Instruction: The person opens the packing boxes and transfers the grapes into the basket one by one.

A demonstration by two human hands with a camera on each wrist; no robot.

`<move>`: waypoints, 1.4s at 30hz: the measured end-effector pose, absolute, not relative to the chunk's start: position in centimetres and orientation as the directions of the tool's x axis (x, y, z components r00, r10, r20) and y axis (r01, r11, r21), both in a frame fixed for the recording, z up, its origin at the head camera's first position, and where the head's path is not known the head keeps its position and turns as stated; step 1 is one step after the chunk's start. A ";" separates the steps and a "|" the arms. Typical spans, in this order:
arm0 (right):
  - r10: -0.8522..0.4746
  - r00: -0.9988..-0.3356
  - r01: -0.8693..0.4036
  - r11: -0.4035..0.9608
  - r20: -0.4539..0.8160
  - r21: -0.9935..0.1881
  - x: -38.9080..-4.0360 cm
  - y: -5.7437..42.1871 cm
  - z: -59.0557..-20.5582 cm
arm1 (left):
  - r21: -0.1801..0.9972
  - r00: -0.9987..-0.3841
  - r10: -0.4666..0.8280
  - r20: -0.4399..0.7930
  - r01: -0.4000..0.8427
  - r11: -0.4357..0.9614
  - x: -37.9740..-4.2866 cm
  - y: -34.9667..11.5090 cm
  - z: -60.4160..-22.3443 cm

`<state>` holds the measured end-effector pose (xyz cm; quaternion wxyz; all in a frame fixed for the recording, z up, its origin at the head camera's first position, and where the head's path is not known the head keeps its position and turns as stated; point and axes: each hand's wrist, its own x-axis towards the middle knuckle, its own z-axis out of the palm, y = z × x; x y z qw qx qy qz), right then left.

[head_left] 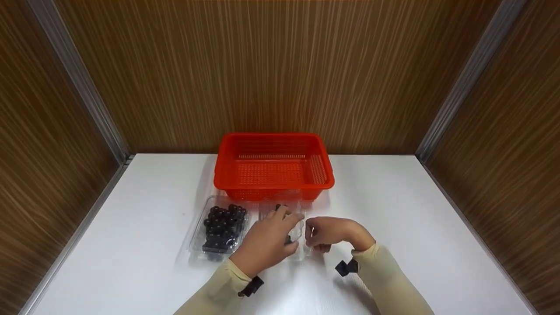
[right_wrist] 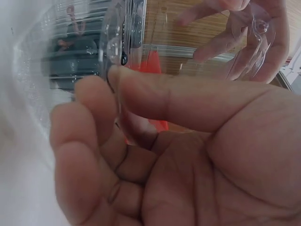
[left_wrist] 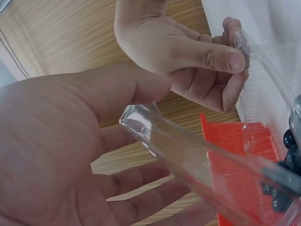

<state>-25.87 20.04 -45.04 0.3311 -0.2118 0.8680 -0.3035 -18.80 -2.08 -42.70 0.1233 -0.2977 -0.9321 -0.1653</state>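
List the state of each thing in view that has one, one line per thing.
Red basket: upright, open-topped.
Left clear box: holding dark fruit; closed or not, unclear.
Right clear box: part-open, its edges apart; dark fruit inside, partly hidden.
Left hand: thumb and fingers spread, at one edge of that box.
Right hand: pinching its other edge.

Beyond both the left hand (head_left: 264,240) and the right hand (head_left: 332,231), a red plastic basket (head_left: 274,186) with perforated sides and a rounded rim sits upright on the white worktop (head_left: 144,232), which spreads out beneath and around them. Just left of the left hand lies a separate clear box (head_left: 197,225) of dark round fruit (head_left: 222,225). Farther off, behind the basket, rises a brown wood-grain back panel (head_left: 262,65). Well out past the left hand stands a matching left panel (head_left: 39,113); past the right hand, a right panel (head_left: 503,153). Grey metal strips (head_left: 78,76) line the corners.
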 end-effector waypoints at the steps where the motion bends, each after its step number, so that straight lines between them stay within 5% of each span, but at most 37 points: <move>1: -0.570 -0.688 -0.168 0.727 -0.450 -0.665 -25.8 20.0 -45.0 | 0.240 -0.794 0.516 0.321 0.596 0.767 -18.7 -2.2 -42.6; 15: -0.552 -0.686 -0.170 0.754 -0.474 -0.634 -25.8 20.1 -45.0 | 0.366 -0.835 0.463 0.296 0.547 0.753 -18.4 -4.8 -41.4; 42: -0.541 -0.732 -0.164 0.730 -0.414 -0.663 -26.3 20.7 -45.5 | 0.409 -0.953 0.249 0.170 0.298 0.863 -19.3 -13.0 -40.5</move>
